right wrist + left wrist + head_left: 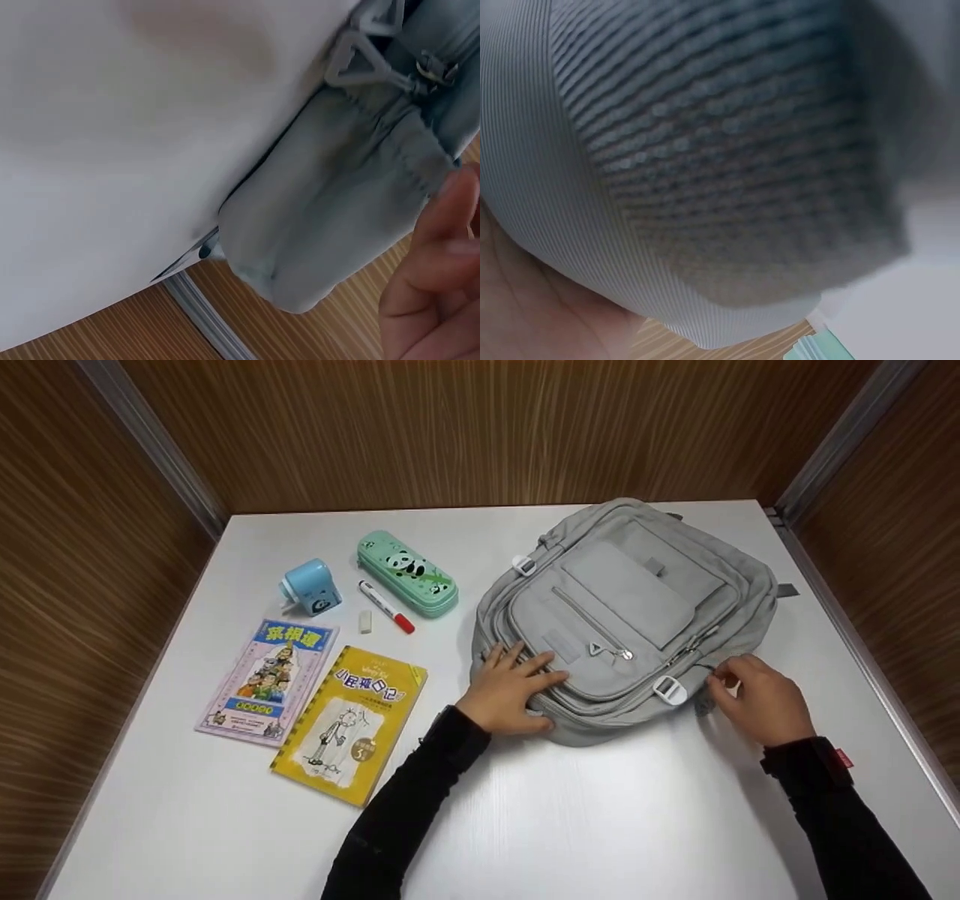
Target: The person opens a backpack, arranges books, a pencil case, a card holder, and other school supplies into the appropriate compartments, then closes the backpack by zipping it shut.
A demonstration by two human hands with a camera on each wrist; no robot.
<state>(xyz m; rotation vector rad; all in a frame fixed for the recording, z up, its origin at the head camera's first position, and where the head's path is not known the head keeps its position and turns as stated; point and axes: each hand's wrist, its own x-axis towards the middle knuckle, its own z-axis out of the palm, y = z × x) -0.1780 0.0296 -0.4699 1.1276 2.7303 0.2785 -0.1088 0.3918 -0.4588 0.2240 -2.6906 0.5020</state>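
A grey backpack lies at a slant on the white table, front pocket upward. My left hand rests on its lower left end with the fingers spread. In the left wrist view, blurred grey fabric fills most of the picture, with part of the palm at lower left. At the bag's right side, my right hand pinches the edge of the side pocket between thumb and index finger. The right wrist view shows that gathered side pocket beside the fingers, with triangular zip pulls close by.
Left of the backpack lie a green panda pencil case, a red-capped marker, a white eraser and a blue pencil sharpener. A yellow book overlaps or touches a pink book. Wood-grain panels border the table.
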